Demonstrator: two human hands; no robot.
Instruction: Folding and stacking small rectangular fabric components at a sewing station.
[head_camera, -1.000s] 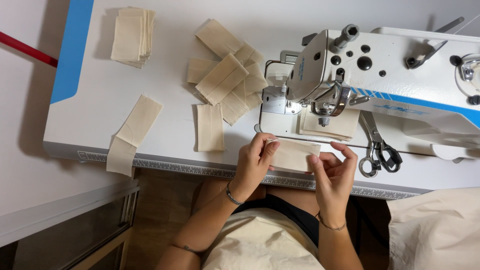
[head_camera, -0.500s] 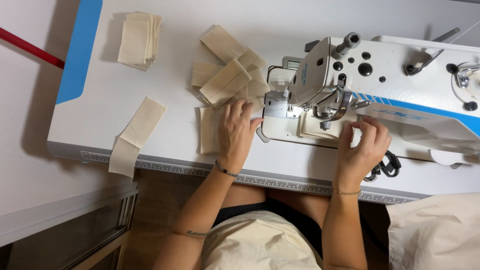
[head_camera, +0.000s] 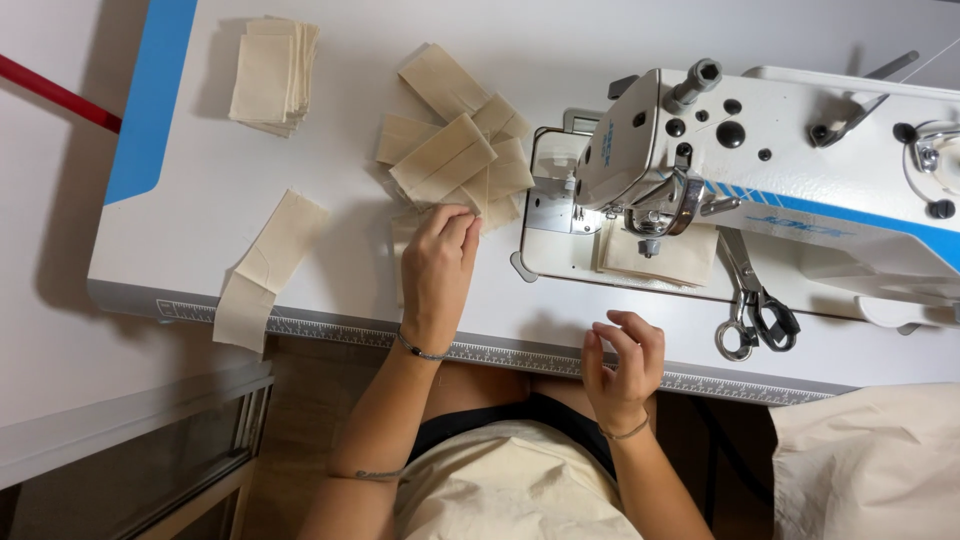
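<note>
My left hand rests on the white table, covering a cream fabric piece; its fingertips pinch that piece's far end at the edge of a loose pile of folded cream pieces. At the table's front edge my right hand hovers with fingers loosely curled and nothing in it. Folded cream pieces lie under the head of the white sewing machine.
Scissors lie beside the machine, right of my right hand. A neat stack of cream pieces sits far left, and two joined strips hang over the front edge. Cream cloth lies at lower right.
My right hand has come off the fabric under the machine and drawn back to the table's front edge. My left hand stays on the piece by the pile, fingers now bent together.
</note>
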